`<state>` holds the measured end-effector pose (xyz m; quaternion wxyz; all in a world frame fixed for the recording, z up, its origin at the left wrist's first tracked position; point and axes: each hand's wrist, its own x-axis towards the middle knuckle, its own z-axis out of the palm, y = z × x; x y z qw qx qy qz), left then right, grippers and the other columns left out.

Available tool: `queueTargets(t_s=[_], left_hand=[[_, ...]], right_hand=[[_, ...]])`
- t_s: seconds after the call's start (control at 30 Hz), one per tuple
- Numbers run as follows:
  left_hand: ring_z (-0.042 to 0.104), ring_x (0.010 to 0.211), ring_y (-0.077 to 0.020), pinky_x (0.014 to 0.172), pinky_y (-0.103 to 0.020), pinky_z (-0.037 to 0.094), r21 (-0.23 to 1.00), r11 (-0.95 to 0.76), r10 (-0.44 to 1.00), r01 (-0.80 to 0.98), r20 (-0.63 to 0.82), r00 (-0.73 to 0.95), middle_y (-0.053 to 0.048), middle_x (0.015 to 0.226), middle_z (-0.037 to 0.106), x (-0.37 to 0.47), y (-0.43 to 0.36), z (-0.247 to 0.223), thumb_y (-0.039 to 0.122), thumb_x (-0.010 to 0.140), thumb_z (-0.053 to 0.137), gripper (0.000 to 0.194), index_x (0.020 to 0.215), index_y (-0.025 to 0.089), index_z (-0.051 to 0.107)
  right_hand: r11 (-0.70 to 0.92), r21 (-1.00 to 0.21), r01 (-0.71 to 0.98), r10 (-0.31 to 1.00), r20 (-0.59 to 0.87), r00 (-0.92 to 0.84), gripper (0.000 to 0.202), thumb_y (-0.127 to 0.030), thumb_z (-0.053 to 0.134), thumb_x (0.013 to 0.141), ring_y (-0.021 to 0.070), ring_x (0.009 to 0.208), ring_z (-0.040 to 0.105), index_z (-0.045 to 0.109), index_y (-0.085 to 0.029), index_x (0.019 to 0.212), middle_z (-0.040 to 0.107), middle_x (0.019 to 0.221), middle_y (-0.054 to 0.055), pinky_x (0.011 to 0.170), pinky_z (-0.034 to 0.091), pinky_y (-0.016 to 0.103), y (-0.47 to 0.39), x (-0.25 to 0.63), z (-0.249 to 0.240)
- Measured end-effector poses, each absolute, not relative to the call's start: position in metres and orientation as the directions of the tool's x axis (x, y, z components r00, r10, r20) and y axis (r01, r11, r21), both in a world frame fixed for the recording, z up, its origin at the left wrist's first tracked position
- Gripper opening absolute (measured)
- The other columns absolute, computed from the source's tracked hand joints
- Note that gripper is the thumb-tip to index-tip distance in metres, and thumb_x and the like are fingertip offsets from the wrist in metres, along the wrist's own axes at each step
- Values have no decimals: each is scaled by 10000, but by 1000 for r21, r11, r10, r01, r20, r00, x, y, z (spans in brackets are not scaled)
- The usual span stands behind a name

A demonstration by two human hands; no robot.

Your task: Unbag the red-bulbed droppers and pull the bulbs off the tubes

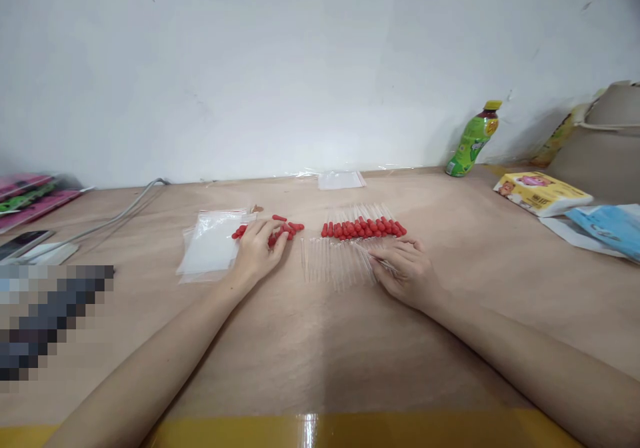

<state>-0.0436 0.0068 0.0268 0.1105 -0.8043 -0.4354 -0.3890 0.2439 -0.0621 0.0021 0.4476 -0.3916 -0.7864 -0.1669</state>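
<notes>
My left hand (259, 247) rests over a small pile of red rubber dropper bulbs (296, 227). Its fingers curl down, with a bulb between thumb and forefinger; the fingertips are partly hidden. At the right end of a row of clear thin tubes (320, 261), my right hand (406, 268) is closed in a pinch on one tube (361, 247), which points up and left. Just behind that row lie several droppers with red bulbs (365, 228), side by side, their clear stems pointing to the wall.
Clear zip bags (207, 245) lie left of the bulb pile, another bag (341, 180) near the wall. Back right: a green bottle (473, 140), a yellow tissue pack (545, 193) and a blue packet (607, 228). A grey cable (123, 215) and a phone (25, 243) are at left.
</notes>
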Motion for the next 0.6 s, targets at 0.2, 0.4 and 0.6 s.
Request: queueTargets(t_s=[0.2,0.4,0.6], left_hand=[[497,1073,-219,936,-391,409,217,-766,608,606,552,570,-88,1113,568,-14,-31,29,342,812,542,323,1089,177,545],[230,1319,-257,1064,-475,243,219,-817,576,533,272,771,-105,1424,282,6,-47,23,473,834,471,589,1338,204,327],[133,1348,-255,1087,-512,83,186,-788,613,587,152,775,-85,1451,212,16,-46,25,581,820,405,658,1366,239,275]], right_hand=[[556,-75,828,460,857,-232,77,-166,560,769,106,593,570,611,-217,744,650,622,-37,809,344,317,-58,239,5],[557,-26,830,477,828,-294,103,-179,550,786,118,646,549,638,-224,815,667,686,-27,829,313,330,-54,236,3],[595,-28,803,546,747,-379,148,-288,548,825,140,734,536,642,-227,921,664,763,5,869,291,372,-52,236,0]])
